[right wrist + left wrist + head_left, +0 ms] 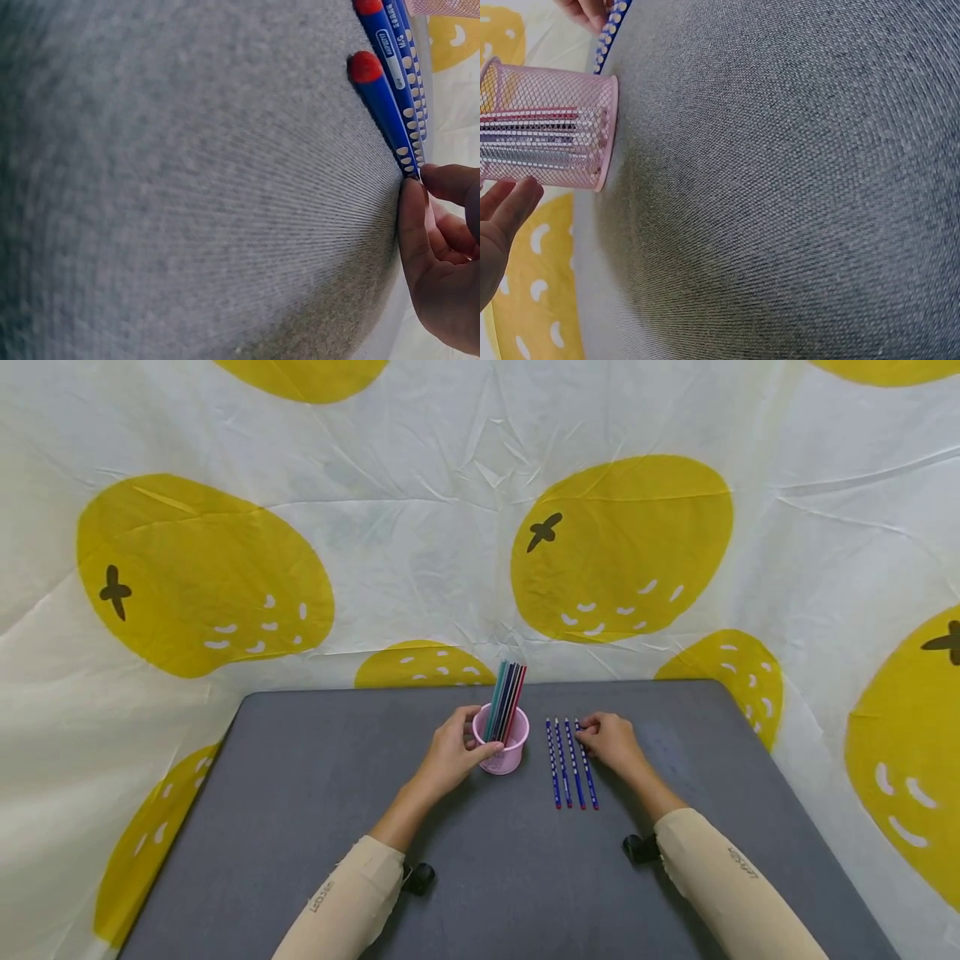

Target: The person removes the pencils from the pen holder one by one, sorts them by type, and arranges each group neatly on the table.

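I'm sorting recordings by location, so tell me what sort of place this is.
Probably an indoor work spot, perhaps set up for filming: a gray table with a large lemon-patterned cloth behind it, and a pink cup on the tabletop.

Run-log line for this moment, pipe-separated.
left grip: holds pink cup with pencils | right grip: pinches rightmost blue pencil | other three blue pencils: side by side on table
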`<move>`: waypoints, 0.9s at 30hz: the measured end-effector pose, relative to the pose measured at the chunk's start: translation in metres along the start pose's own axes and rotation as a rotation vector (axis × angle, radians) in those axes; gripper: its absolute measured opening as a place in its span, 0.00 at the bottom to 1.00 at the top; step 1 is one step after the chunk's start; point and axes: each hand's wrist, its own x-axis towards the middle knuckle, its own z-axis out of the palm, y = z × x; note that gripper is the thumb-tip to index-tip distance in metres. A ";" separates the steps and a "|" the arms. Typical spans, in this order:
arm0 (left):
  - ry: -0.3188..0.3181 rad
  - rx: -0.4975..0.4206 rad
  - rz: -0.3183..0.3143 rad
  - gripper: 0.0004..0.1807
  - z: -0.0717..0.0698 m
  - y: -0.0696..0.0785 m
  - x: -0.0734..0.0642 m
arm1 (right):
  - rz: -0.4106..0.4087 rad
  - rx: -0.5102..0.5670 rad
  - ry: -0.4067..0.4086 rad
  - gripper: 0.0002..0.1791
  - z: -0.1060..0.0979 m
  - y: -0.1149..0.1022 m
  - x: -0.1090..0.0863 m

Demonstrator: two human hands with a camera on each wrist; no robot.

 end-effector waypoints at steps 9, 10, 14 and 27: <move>-0.004 -0.019 -0.001 0.39 0.001 -0.001 0.000 | 0.000 0.022 -0.015 0.13 -0.008 0.001 -0.002; -0.003 -0.020 0.000 0.39 0.001 -0.001 0.000 | -0.005 0.021 -0.006 0.13 -0.011 0.001 -0.002; -0.001 -0.013 0.002 0.39 0.001 -0.001 0.001 | -0.051 0.018 0.036 0.13 -0.021 -0.001 -0.001; 0.004 0.008 0.036 0.39 0.000 -0.003 0.000 | -0.137 0.112 0.019 0.18 -0.040 -0.041 -0.008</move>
